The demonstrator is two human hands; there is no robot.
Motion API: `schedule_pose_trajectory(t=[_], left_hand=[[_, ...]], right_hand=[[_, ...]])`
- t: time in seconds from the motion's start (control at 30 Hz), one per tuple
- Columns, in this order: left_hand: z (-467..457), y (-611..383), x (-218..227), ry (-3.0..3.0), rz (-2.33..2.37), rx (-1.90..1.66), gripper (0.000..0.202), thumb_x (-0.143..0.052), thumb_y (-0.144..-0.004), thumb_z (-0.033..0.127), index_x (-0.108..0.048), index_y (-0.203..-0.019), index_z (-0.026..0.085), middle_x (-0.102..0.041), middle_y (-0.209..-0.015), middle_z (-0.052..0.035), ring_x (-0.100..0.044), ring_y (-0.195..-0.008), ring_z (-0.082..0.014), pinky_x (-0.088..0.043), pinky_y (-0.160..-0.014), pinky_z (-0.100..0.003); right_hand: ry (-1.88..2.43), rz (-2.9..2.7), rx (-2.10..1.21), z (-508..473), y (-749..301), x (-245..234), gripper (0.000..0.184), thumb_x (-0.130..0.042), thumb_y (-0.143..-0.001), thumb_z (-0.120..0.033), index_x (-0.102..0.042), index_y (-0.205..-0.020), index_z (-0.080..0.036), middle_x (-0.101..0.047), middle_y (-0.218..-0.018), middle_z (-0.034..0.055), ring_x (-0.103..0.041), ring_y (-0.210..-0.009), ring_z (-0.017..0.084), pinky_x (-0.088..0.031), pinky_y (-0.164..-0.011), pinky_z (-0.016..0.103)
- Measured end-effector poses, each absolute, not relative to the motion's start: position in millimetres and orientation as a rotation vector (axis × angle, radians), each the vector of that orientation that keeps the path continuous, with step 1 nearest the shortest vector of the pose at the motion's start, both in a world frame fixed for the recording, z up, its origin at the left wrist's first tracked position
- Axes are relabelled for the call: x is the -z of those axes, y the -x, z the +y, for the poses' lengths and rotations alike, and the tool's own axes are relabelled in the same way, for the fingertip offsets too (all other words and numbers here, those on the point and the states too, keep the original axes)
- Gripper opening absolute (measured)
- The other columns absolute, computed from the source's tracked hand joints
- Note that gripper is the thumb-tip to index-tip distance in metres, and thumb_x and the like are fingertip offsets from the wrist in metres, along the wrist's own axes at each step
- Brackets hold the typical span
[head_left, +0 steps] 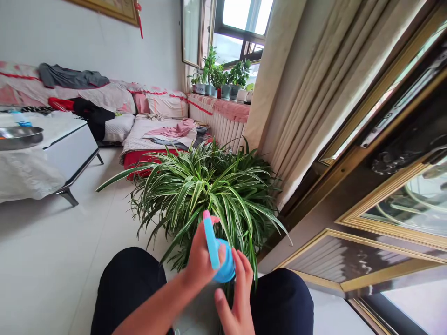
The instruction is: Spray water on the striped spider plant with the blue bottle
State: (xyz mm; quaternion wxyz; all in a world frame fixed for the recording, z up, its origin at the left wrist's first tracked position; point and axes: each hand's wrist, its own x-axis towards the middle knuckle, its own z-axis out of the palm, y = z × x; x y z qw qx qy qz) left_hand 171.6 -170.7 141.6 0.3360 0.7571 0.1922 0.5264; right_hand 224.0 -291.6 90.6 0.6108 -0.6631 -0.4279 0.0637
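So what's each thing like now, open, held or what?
Blue spray bottle with pink nozzle: held in left hand
Right hand: loosely open, close to the bottle
Bushy green-and-white plant: leaves arching outward
Dark-framed glass window pane: swung open
Long cream fabric curtain: gathered aside
Grey cloth garment: draped, unfolded
Shallow silver metal bowl: upright

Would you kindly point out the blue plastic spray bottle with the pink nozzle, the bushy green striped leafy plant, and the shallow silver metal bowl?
Blue spray bottle (211, 243): head view, top of its sprayer.
Bushy green plant (206, 186): head view, central leaves.
Silver metal bowl (23, 139): head view, outer wall.
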Motion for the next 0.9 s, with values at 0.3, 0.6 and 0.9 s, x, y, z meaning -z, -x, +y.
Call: schedule_pose_trajectory(t=[0.3, 0.6, 0.9], left_hand=[[-148, -138, -199, -1.986, 0.550, -1.267, 0.040, -0.051, -0.084, 0.024, -0.051, -0.124, 0.021, -0.062, -0.124, -0.0084, -0.057, -0.119, -0.0220, -0.045, -0.105, -0.040], [-141, -105, -170, -1.933, 0.947, -1.311, 0.024, -0.050, -0.083, 0.034, -0.065, -0.092, 0.019, -0.075, -0.093, -0.0060, -0.068, -0.101, -0.0243, -0.053, -0.090, -0.036], [-109, -70, -190, -1.759, 0.862, -1.163, 0.030, -0.058, -0.078, 0.042, -0.067, -0.093, 0.017, -0.073, -0.098, -0.0068, -0.066, -0.104, -0.0247, -0.046, -0.103, -0.042]], right_hand=[[0.638, -0.426, -1.416, -256, -227, -90, 0.070, -0.053, -0.075, -0.073, -0.053, -0.128, -0.027, -0.055, -0.135, 0.0091, -0.053, -0.120, 0.032, -0.044, -0.095, 0.052], [0.286, -0.280, -1.636, -266, -187, -77, 0.051, -0.067, -0.076, -0.057, -0.061, -0.117, -0.029, -0.057, -0.134, 0.0040, -0.054, -0.121, 0.027, -0.041, -0.098, 0.043], [0.234, -0.409, -1.745, -260, -179, -67, 0.060, -0.062, -0.080, -0.056, -0.056, -0.132, -0.027, -0.048, -0.144, 0.0040, -0.045, -0.130, 0.024, -0.039, -0.098, 0.037]])
